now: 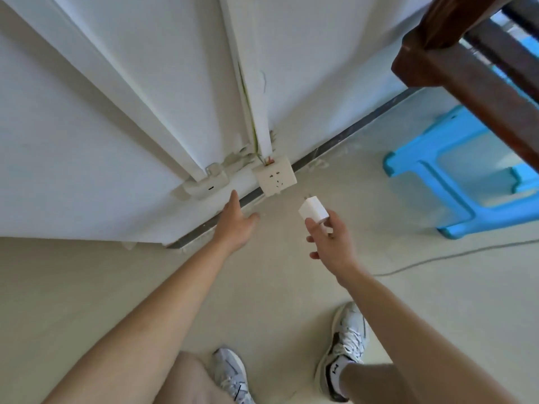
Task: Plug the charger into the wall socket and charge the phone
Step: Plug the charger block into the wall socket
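Observation:
A white wall socket [274,177] sits low on the white wall, just above the dark skirting. My right hand [329,240] grips a white charger block [313,211] with its prongs pointing up toward the socket, a short gap below and right of it. My left hand [234,224] reaches forward with flat, spread fingers, its fingertips near the wall just left of the socket, holding nothing. No phone is in view.
A white cable box [205,183] sits on the wall left of the socket. A blue plastic stool [455,170] stands at the right under a dark wooden table [466,62]. A thin grey cable [455,253] runs across the floor. My feet [347,342] stand below.

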Demonstrator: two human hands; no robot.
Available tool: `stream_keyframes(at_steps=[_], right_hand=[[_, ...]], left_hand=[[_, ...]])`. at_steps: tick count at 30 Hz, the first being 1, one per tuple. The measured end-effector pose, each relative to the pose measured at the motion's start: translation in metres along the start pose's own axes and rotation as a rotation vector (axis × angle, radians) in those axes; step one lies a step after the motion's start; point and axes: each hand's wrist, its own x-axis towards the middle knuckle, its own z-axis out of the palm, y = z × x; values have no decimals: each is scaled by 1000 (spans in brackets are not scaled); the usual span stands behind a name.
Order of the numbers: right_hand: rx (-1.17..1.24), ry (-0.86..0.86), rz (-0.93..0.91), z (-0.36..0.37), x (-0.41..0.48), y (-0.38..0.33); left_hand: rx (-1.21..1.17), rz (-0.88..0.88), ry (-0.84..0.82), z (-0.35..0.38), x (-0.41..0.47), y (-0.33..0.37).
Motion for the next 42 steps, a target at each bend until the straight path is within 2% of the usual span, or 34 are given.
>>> stream_keyframes(at_steps=[5, 8, 11, 18, 20, 23, 29, 32, 34, 37, 42], right_hand=[[-135, 22, -224, 7, 54, 19], [-157, 43, -286, 18, 71, 31], [-248, 75, -448, 26, 81, 43], [-571, 101, -633, 14, 91, 43], [-633, 117, -668, 12, 91, 33], [-581, 158, -643, 20, 96, 19], [-557, 268, -736, 32, 100, 27], [-571, 286, -748, 31, 100, 23], [-576, 277, -754, 33, 102, 18], [-607, 270, -788, 42, 107, 14], [-545, 273, -719, 61, 120, 7]], left_hand=[[-169, 102, 43, 25, 58, -9], [-183, 268, 96, 33, 79, -13], [-212, 413, 178, 38, 93, -17], [-253, 589, 157, 36, 106, -31], [-285, 592, 201, 37, 103, -37], [-367, 592, 227, 41, 103, -39], [-473, 616, 324, 58, 97, -28], [-656, 445, 343, 67, 92, -23], [-718, 355, 343, 68, 91, -22], [-685, 302, 319, 65, 93, -21], [-684, 291, 195, 56, 92, -25]])
